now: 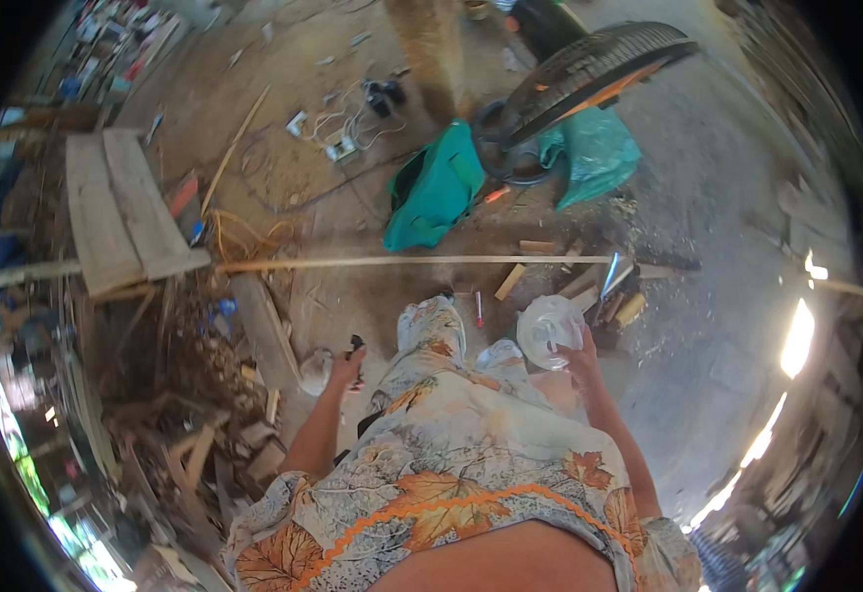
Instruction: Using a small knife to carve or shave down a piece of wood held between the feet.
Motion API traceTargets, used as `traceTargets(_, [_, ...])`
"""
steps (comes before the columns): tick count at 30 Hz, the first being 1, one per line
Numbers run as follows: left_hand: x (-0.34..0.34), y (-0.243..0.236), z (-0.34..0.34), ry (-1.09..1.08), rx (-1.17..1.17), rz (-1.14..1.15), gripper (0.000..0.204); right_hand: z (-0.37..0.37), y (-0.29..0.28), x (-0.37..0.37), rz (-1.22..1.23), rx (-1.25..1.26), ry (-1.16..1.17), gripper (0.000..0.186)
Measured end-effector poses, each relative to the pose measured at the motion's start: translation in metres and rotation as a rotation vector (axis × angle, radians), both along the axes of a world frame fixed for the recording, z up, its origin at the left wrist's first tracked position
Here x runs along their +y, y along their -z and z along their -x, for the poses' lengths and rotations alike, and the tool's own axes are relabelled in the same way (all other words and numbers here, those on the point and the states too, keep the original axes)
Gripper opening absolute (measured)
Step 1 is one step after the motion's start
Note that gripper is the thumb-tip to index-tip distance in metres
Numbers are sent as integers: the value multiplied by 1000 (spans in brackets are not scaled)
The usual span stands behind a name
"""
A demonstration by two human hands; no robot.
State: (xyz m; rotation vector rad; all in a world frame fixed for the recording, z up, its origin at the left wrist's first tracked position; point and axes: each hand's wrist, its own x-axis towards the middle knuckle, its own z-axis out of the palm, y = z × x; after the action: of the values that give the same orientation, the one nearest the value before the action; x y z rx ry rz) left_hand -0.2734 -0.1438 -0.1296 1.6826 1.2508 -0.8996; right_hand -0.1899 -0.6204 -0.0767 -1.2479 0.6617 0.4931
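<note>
My left hand (350, 370), low at center-left, is closed on a small dark object (356, 344) that I cannot make out clearly. A pale, translucent item (315, 373) shows just beside that hand; whether I hold it too is unclear. In my right hand (577, 360) is a round, translucent whitish plastic container (542, 326), gripped near its lower right. My patterned clothing with orange leaves (481, 444) fills the lower middle. A thin red-and-white stick-like item (480, 311) lies on the floor between my hands.
A black fan (594, 79) stands ahead by green plastic bags (431, 187). A long batten (402, 262) crosses the floor. Wood offcuts (510, 281), wide planks (125, 207) and a scrap pile (194, 444) lie around me. Cords with a power strip (340, 148) lie beyond.
</note>
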Motion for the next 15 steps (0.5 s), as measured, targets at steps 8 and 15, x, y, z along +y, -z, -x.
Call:
traceTargets(8, [-113, 12, 55, 171, -329, -138, 66, -71, 32, 34, 27, 151, -407, 71])
traceTargets(15, [-196, 82, 78, 92, -128, -25, 70, -95, 154, 146, -86, 300, -756, 76])
